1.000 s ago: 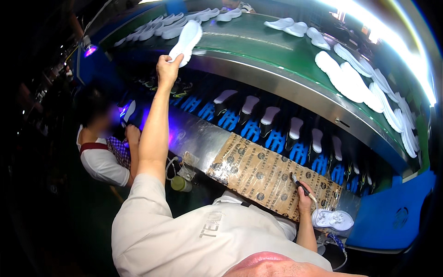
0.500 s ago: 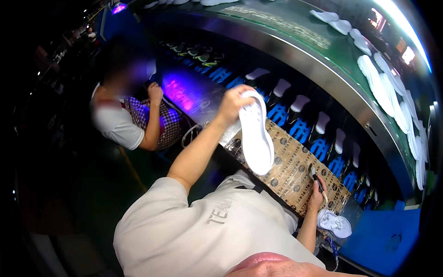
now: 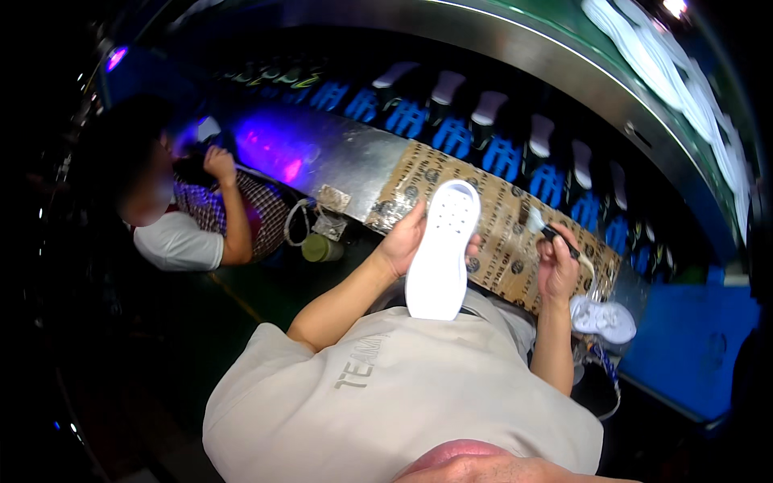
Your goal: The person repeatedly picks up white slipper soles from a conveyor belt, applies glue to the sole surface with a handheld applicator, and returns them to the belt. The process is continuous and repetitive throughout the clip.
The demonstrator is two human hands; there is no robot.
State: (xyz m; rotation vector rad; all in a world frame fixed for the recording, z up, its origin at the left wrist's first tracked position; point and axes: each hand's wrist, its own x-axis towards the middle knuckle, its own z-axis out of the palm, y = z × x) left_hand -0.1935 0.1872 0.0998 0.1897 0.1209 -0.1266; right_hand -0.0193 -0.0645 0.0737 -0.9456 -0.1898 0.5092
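A white shoe sole [image 3: 440,266] stands nearly upright in front of my chest, its small-holed inner face partly toward me. My left hand [image 3: 405,241] is wrapped round its middle, thumb on the left edge and fingertips showing at the right edge. To the right, my right hand [image 3: 559,270] is closed on a black-handled brush [image 3: 555,233] with pale bristles and a whitish tube trailing from it. The bristles are over the printed cardboard [image 3: 503,213], apart from the sole. By my right forearm lies another white, shoe-shaped piece [image 3: 602,320].
Behind the bench [image 3: 354,153] runs a row of blue holders [image 3: 451,138] carrying pale soles. A metal-edged shelf [image 3: 555,72] curves above, with white soles [image 3: 644,56]. A co-worker [image 3: 193,233] sits at left near a green container [image 3: 322,248]. A blue panel [image 3: 684,346] stands at right.
The sole has come down and closer to my chest. My left hand has shifted from its upper end to its middle. My right hand has raised the brush slightly.
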